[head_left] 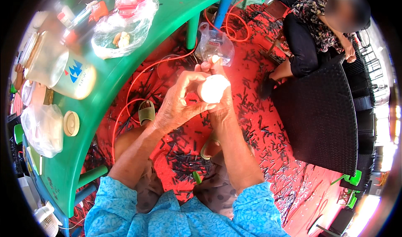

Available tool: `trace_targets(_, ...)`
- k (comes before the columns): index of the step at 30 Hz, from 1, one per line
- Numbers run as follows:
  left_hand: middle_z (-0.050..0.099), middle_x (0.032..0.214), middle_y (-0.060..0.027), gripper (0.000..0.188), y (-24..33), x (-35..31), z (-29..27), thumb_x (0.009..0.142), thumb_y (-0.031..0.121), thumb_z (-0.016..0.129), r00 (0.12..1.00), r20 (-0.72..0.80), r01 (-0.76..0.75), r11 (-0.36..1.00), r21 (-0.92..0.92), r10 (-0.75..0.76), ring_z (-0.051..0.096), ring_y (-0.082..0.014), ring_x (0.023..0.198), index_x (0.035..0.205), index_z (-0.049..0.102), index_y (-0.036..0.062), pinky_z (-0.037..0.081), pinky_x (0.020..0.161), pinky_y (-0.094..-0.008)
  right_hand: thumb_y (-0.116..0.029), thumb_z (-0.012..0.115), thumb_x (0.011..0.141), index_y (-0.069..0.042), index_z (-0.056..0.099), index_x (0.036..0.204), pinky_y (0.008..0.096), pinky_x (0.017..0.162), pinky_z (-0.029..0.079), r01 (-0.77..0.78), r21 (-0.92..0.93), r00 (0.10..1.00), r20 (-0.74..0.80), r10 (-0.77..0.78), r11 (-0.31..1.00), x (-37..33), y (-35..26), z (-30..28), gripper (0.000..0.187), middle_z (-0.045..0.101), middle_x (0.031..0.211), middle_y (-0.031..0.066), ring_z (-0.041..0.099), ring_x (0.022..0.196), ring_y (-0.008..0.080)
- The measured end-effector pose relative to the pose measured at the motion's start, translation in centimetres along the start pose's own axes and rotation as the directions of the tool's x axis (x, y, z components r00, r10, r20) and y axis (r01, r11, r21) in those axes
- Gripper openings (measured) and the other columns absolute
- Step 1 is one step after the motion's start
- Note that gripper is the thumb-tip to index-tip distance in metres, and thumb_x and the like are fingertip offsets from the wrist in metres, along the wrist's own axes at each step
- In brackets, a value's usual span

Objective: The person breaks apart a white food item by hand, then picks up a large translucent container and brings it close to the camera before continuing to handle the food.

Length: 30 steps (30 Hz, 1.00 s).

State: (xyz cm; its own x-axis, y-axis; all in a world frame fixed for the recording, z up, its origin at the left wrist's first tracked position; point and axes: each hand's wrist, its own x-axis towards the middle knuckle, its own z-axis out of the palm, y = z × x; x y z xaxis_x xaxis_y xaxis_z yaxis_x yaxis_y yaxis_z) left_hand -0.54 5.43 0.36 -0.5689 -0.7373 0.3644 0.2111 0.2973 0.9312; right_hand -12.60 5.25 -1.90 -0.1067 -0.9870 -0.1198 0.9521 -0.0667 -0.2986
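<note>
Above my knees, both hands meet around a round white thing, washed out by bright light so its kind is unclear. My left hand grips its left side, with the index finger curled at the top and the thumb along the lower edge. My right hand holds it from behind and the right, palm mostly hidden. Fingertips rise above it, with a small pale spot among them that I cannot make out. Beyond them, a clear plastic bag hangs or lies near the floor.
A green table curves along the left, bearing a large plastic jar, a round lid and plastic bags. Red cable crosses the red floor among black scraps. At right sit a dark woven panel and another person.
</note>
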Motion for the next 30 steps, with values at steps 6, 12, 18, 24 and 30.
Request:
trace_targets(6, 0.05, 0.108, -0.0085, 0.045, 0.8, -0.4, -0.9, 0.067, -0.005, 0.064, 0.996, 0.057, 0.076, 0.996, -0.036, -0.074, 0.05, -0.0161, 0.101, 0.105, 0.041, 0.004, 0.041, 0.086, -0.0302, -0.028, 0.056, 0.082, -0.013, 0.055, 0.086, 0.0294, 0.073, 0.047, -0.024, -0.009, 0.999, -0.033, 0.024, 1.0, -0.2, 0.1, 0.1, 0.016, 0.053, 0.074, -0.0012, 0.052, 0.082, 0.0152)
trace_targets(12, 0.051, 0.099, -0.0053, 0.044, 0.2, -0.8, -0.6, 0.067, -0.004, 0.064, 1.0, 0.014, 0.01, 1.0, 0.019, -0.01, 0.049, -0.0131, 0.098, 0.105, 0.042, 0.0052, 0.04, 0.085, -0.0286, -0.025, 0.054, 0.084, -0.012, 0.054, 0.085, 0.0293, 0.07, 0.048, -0.07, 0.016, 0.991, -0.113, 0.071, 0.997, -0.8, 0.2, 0.9, 0.014, 0.052, 0.074, -0.0004, 0.052, 0.079, 0.0158)
trace_targets(18, 0.049, 0.098, -0.0063, 0.043, 2.2, -1.0, 0.0, 0.069, -0.003, 0.062, 0.999, -0.014, 0.027, 0.948, -0.318, -0.033, 0.05, -0.0144, 0.096, 0.105, 0.039, 0.0045, 0.041, 0.083, -0.031, -0.025, 0.059, 0.081, -0.011, 0.057, 0.084, 0.0273, 0.069, 0.048, -0.059, 0.008, 0.996, -0.066, 0.06, 0.998, -0.4, 0.9, 0.7, 0.015, 0.055, 0.073, -0.0001, 0.054, 0.074, 0.0148)
trace_targets(24, 0.049, 0.098, -0.0232, 0.041, 12.2, -2.9, 2.3, 0.069, 0.005, 0.064, 0.957, 0.074, -0.254, 0.93, -0.264, 0.282, 0.054, -0.0241, 0.081, 0.1, 0.04, -0.0045, 0.047, 0.065, -0.034, -0.032, 0.062, 0.078, -0.016, 0.057, 0.086, 0.0266, 0.069, 0.045, -0.1, -0.031, 0.992, -0.085, 0.097, 0.994, -0.5, 0.7, 0.5, 0.019, 0.056, 0.077, -0.0052, 0.055, 0.077, 0.011)
trace_targets(30, 0.046, 0.098, -0.0394, 0.032, 13.6, -4.1, 4.1, 0.078, 0.001, 0.054, 0.866, 0.078, -0.235, 0.54, -0.808, 0.494, 0.056, -0.028, 0.063, 0.102, 0.038, -0.0118, 0.047, 0.053, -0.0336, -0.027, 0.06, 0.08, -0.012, 0.055, 0.09, 0.0293, 0.069, 0.048, -0.137, 0.001, 0.988, -0.074, 0.137, 0.991, -0.5, 1.1, 0.1, 0.018, 0.055, 0.077, -0.0025, 0.056, 0.078, 0.0142)
